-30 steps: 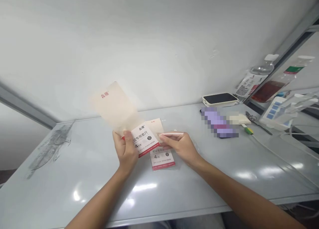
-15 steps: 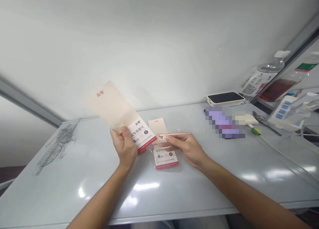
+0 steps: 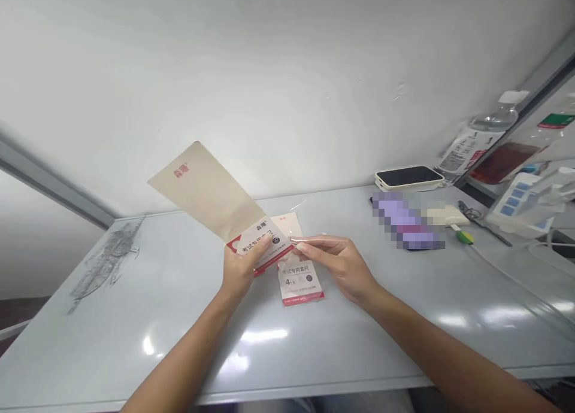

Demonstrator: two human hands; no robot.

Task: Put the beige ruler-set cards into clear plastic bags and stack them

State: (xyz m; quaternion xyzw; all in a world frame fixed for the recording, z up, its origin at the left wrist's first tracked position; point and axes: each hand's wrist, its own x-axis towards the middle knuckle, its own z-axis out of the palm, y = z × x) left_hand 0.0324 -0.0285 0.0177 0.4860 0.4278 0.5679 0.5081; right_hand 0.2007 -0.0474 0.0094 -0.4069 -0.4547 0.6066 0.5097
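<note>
My left hand (image 3: 242, 268) is closed around a white-and-red ruler-set sleeve (image 3: 209, 188), its thumb on the printed front. The sleeve's long cream flap stands open, pointing up and left. With thumb and fingers pinched together, my right hand (image 3: 341, 266) grips the edge of a clear plastic bag (image 3: 296, 243) beside the sleeve's right corner. Below lies a second ruler-set sleeve (image 3: 300, 280) with its cream flap spread toward the wall. Clear film seems to cover its lower part. The bag's full outline is hard to make out.
Right of my hands, a phone (image 3: 408, 176) rests by the wall, near a pixelated purple item (image 3: 404, 221). A cable (image 3: 498, 272), scissors (image 3: 485, 221), bottles (image 3: 483, 134) and a plastic box (image 3: 516, 200) are farther right. A pencil drawing (image 3: 105, 260) marks the table's left side.
My left hand has moved right with the sleeve, bringing its lower corner up to the fingers of my right hand. The right hand stays nearly in place, still pinching the plastic.
</note>
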